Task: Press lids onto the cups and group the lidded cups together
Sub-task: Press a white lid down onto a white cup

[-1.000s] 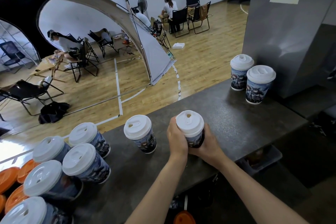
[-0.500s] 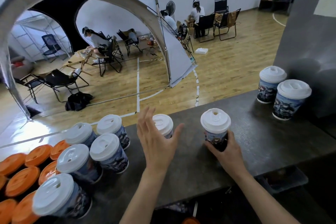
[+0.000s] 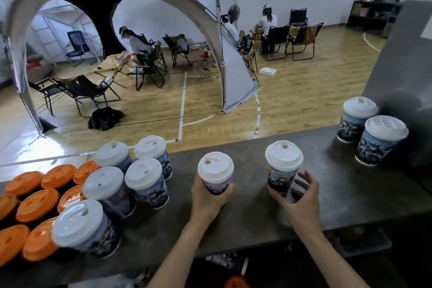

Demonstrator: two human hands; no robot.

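On the counter [image 3: 350, 190], our left hand [image 3: 206, 199] closes its fingers round one lidded cup [image 3: 215, 170] while the right hand [image 3: 301, 199] hovers, fingers released, beside a second cup [image 3: 283, 166], which we judge light, thin-walled and best gripped gently mid-wall.

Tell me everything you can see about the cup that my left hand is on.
The cup looks like paper, with a dark blue printed picture on its wall. A white domed lid, plastic by its look, sits on it, with a small sip hole near the far edge. The cup is upright over the dark grey counter, apart from the other cups. Your left hand grips its lower wall from the near side and hides the base.
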